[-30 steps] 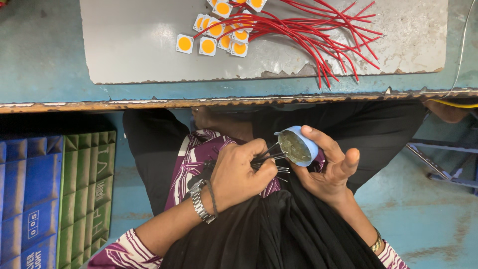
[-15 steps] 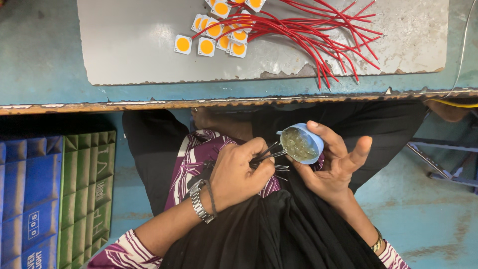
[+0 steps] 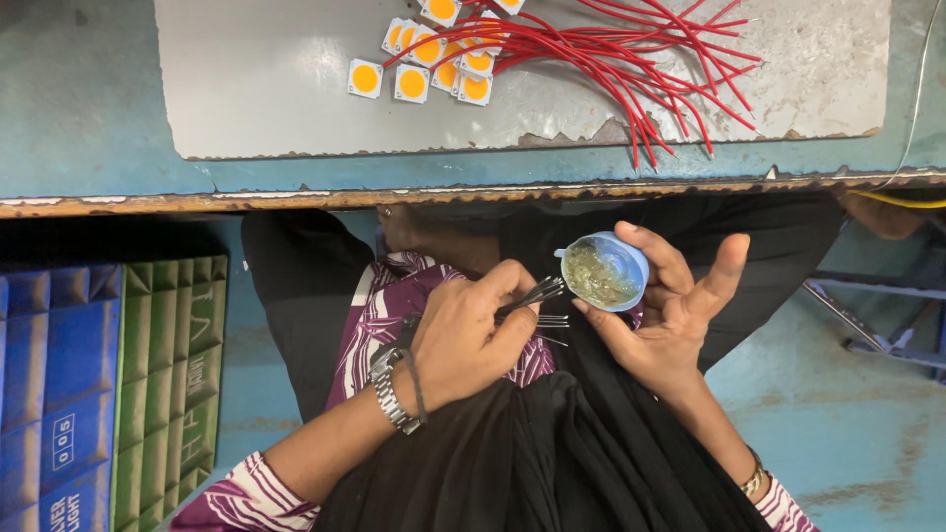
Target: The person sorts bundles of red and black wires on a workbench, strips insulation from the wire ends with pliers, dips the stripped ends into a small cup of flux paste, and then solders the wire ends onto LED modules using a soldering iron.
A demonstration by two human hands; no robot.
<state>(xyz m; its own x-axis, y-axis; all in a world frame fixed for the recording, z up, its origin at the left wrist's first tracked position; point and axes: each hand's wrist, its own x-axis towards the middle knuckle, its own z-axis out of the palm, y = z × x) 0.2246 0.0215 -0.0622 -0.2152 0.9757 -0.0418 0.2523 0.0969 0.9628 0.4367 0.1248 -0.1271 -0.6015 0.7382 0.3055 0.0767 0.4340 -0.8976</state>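
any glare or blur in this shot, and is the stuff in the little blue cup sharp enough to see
Head view: soft glare whitens the grey metal sheet beside the square yellow-centred chips; deep shadow hides the space under the worn teal bench edge; the small blue round cup in the right hand is sharp, showing glossy greenish paste; the left hand and its thin metal wires show no motion blur.

The small blue cup [image 3: 613,268] looks like smooth plastic, and the yellowish paste inside it is glossy. The tweezers [image 3: 537,293] are shiny metal, like the wristwatch [image 3: 391,394]. The grey plate [image 3: 276,79] is dull, scratched metal, and the table edge [image 3: 296,200] is rough and chipped.
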